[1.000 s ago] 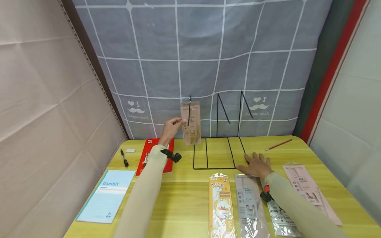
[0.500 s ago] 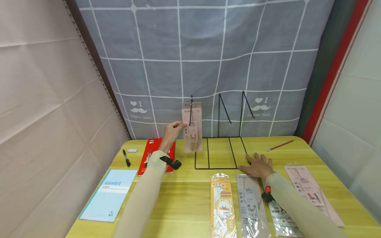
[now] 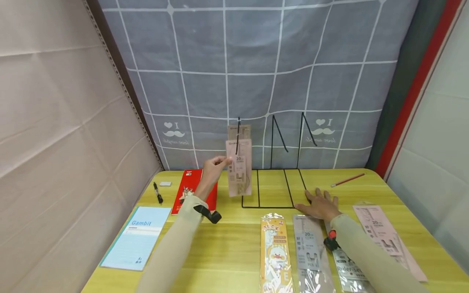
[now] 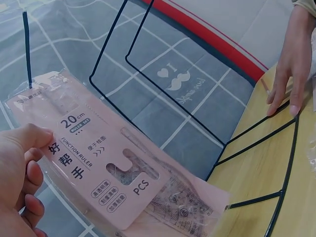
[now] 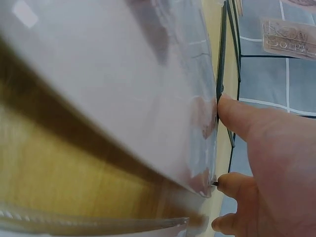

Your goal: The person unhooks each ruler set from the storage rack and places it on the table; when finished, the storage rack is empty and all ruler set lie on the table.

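My left hand (image 3: 212,173) pinches the left edge of a pink ruler set package (image 3: 242,173) between thumb and fingers. This package is at the left hook (image 3: 238,136) of a black wire rack (image 3: 267,207); a second package (image 3: 246,132) shows behind its top. In the left wrist view, the pink ruler set package (image 4: 79,143) has clear rulers inside, and the wire meets its top edge. My right hand (image 3: 319,204) lies with fingers spread at the rack's front right corner. Its thumb touches the black wire in the right wrist view.
A yellow duck package (image 3: 276,254), a grey ruler package (image 3: 311,252), a silver ruler set (image 3: 349,270) and a pink package (image 3: 379,228) lie in front. At left are a red book (image 3: 190,183), blue notebook (image 3: 137,236), pen (image 3: 158,193) and eraser (image 3: 165,184). A pencil (image 3: 347,180) lies right.
My left hand has drawn the pink package down and toward me along the hook, uncovering the top of the one behind. The right hand stays at the rack's base.
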